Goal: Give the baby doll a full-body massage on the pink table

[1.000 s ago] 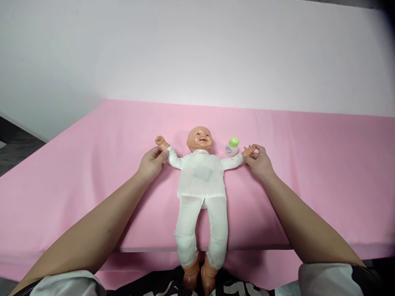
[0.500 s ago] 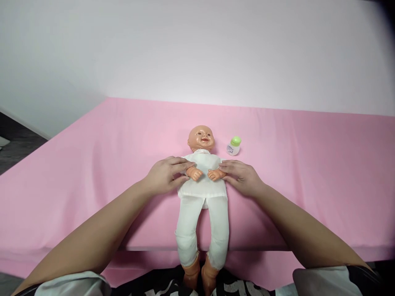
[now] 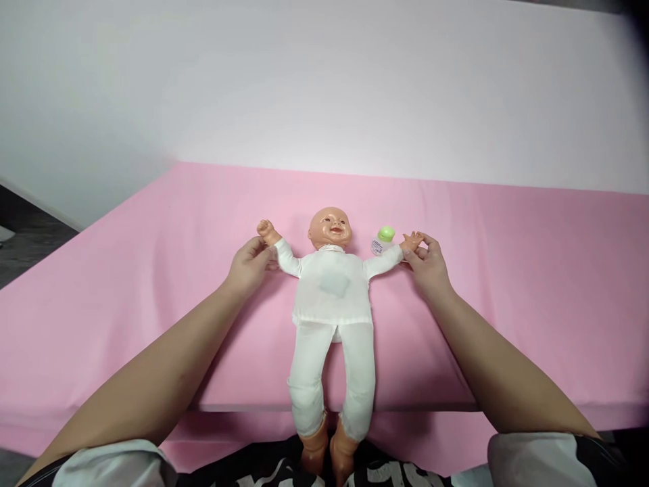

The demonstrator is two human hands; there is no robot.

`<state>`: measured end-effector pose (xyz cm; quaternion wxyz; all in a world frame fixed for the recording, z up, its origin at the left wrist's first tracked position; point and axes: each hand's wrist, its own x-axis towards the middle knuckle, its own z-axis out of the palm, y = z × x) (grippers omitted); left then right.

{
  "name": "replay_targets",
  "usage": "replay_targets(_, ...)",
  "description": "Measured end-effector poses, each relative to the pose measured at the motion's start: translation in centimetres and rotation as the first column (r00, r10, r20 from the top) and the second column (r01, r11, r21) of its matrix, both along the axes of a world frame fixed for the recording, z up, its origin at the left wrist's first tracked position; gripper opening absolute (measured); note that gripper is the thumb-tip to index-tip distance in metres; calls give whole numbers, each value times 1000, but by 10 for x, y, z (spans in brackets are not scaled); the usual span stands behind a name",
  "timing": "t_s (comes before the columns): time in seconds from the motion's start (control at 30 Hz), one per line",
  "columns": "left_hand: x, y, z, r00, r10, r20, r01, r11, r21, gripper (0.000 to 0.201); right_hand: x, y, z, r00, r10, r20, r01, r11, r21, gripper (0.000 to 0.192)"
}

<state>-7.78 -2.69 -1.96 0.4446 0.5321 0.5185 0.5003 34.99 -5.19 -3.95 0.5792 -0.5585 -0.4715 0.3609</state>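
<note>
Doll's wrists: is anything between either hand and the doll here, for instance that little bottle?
Nothing visible. The left hand and right hand each grip a wrist of the doll directly. The green-capped bottle stands behind the doll's outstretched arm, beside its head.

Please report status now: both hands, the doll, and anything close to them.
Left hand grips doll's wrist, arm spread out. Right hand grips the other wrist, likewise. Doll on its back on pink surface. Small green-capped bottle beside doll's arm.

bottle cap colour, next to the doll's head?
Light green cap on a small white bottle; head view shows it.
</note>
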Motion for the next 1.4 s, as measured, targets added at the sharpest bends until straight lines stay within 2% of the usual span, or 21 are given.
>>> replay_targets(0.1,-3,10,-1,986,131,101,-112,978,-176,26,10,8,-5,999,-21,-47,12,984,-179,72)
replay_targets(0.2,-3,13,0,986,125,112,-100,973,-206,26,13,8,-6,999,21,-29,-27,970,-242,69)
replay_targets(0.3,-1,7,0,995,84,60,-79,994,-77,32,8,3,-4,998,42,49,-35,990,-138,75)
replay_targets(0.4,3,-7,2,981,21,-195,12,985,169,44,-7,-9,2,983,55,173,-67,995,69,78)
replay_targets(0.47,8,-18,7,904,-16,-426,159,940,302,49,-19,-20,6,961,75,268,-124,977,171,72)
replay_targets(0.57,17,-32,16,717,-64,-694,418,837,354,46,-35,-36,15,846,106,522,-251,944,215,52)
replay_targets(0.63,22,-38,20,615,-70,-786,530,774,346,44,-42,-42,19,714,114,691,-352,911,213,44)
replay_targets(0.73,24,-39,22,549,-37,-835,588,726,355,44,-48,-44,20,559,131,819,-481,856,191,42)
replay_targets(0.8,24,-39,20,532,-5,-847,598,711,371,43,-49,-43,17,507,154,848,-542,822,175,45)
replay_targets(0.9,22,-38,18,512,27,-858,606,697,383,41,-47,-41,13,481,162,861,-578,797,173,50)
replay_targets(1.07,22,-36,17,503,29,-864,618,686,383,42,-39,-42,12,454,170,875,-598,786,157,53)
replay_targets(1.27,24,-37,17,520,17,-854,585,722,370,40,-40,-42,12,452,165,876,-579,802,148,51)
replay_targets(1.4,25,-37,16,541,46,-840,584,699,414,38,-41,-42,12,449,154,880,-582,798,157,48)
